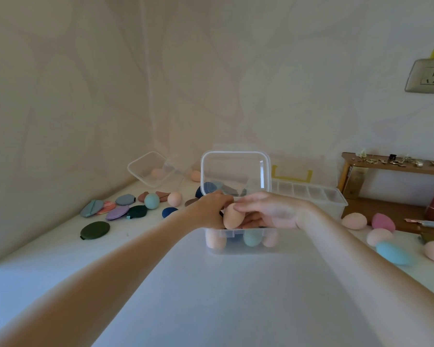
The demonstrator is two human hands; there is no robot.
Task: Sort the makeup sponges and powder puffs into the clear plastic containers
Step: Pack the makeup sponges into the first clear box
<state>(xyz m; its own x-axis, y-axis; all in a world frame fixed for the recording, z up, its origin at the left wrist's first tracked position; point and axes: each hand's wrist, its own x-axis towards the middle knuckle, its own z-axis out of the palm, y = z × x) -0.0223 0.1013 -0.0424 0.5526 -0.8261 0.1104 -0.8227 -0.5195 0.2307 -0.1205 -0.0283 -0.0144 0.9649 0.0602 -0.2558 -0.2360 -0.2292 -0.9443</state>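
Peach sponge (231, 216) sits pinched between both hands above the open box (238, 240), which stands mid-worktop (211, 296). The right hand (268, 211) closes thumb and fingers on it; the left hand (211, 211) seems to share the grip, though its fingers are partly hidden. The step is dropping it in; next, let go over the sponges inside, then reach for those near the right edge.

Peach sponge (232, 216), dark-green puff (95, 230)
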